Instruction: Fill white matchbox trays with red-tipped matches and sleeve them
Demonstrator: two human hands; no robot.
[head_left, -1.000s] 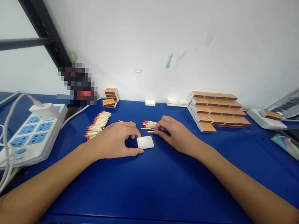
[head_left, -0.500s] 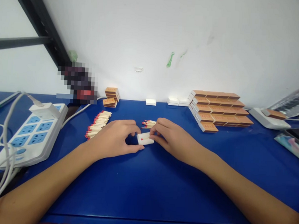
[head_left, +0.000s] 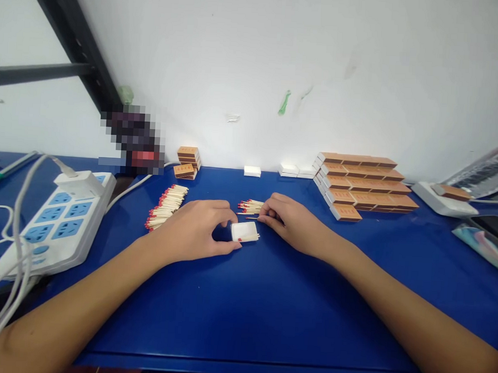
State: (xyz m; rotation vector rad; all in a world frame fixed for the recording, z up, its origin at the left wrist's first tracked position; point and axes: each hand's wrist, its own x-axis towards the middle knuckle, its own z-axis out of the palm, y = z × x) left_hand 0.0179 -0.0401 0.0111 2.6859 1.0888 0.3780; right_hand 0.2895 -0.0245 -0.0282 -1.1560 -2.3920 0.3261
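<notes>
Between the thumb and fingers of my left hand [head_left: 202,231] is a small white matchbox tray [head_left: 245,230], held at its left end against the table. Red-tipped matchsticks lie along the tray's near side, their plain ends sticking out past its right end. Just behind the tray, my right hand [head_left: 287,217] pinches the plain end of a single matchstick [head_left: 247,217]. This one lies level beside a small pile of matchsticks [head_left: 250,205], whose red heads point left. A bigger pile of matchsticks [head_left: 168,204] sits beyond my left hand, which partly covers it.
Stacked brown matchboxes [head_left: 366,184] stand at the back right, a smaller stack [head_left: 187,162] at the back left. White trays [head_left: 289,169] and a lone white tray [head_left: 252,170] sit by the wall. A power strip [head_left: 70,216] with cables is at left, a white device [head_left: 440,199] at right.
My right hand has moved from inside the tray back to the small pile and now pinches a matchstick there. Matchsticks now lie along the tray's near side. My left hand stays at the tray.
</notes>
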